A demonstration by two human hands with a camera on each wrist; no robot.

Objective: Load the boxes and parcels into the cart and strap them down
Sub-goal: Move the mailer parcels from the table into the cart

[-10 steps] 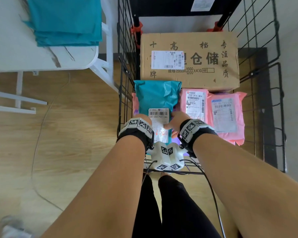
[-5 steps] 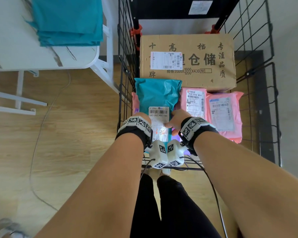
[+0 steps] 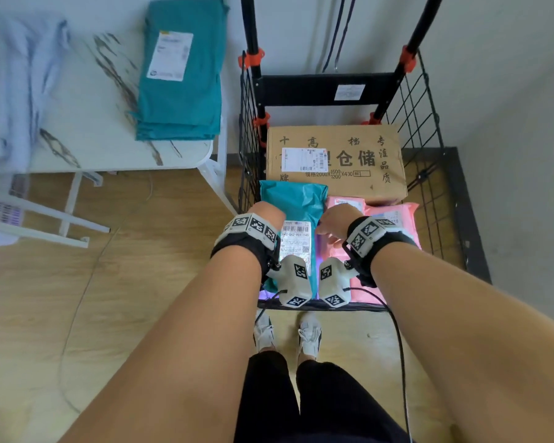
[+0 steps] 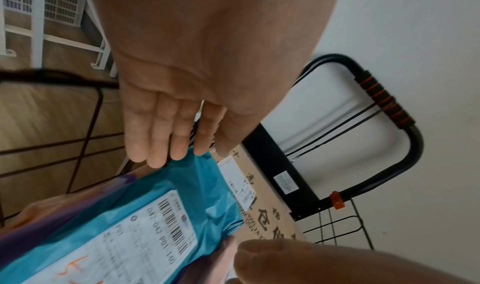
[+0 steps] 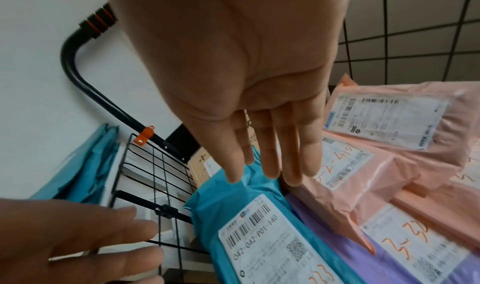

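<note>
The black wire cart [image 3: 429, 123] holds a cardboard box [image 3: 336, 161] at the back, a teal parcel [image 3: 296, 203] front left and pink parcels [image 3: 394, 215] front right. My left hand [image 3: 267, 211] hovers over the teal parcel's left side, fingers straight [image 4: 168, 154], tips close to the far edge of the teal parcel [image 4: 155, 216]. My right hand [image 3: 331, 219] is also open, with fingers [image 5: 272, 171] straight over the seam between the teal parcel [image 5: 233, 206] and a pink parcel [image 5: 363, 165]. Neither hand holds anything. Black elastic cords [image 3: 336, 30] hang from the cart's handle.
A white marble-look table [image 3: 93, 139] stands left of the cart with a stack of teal parcels [image 3: 179, 84] on it. A purple parcel [image 5: 324, 226] lies under the others. A wall runs behind and right of the cart; wooden floor lies to the left.
Both hands have come off the teal parcel's near end and moved slightly apart, now open above it. The head view has tilted up, showing more table and cart frame.
</note>
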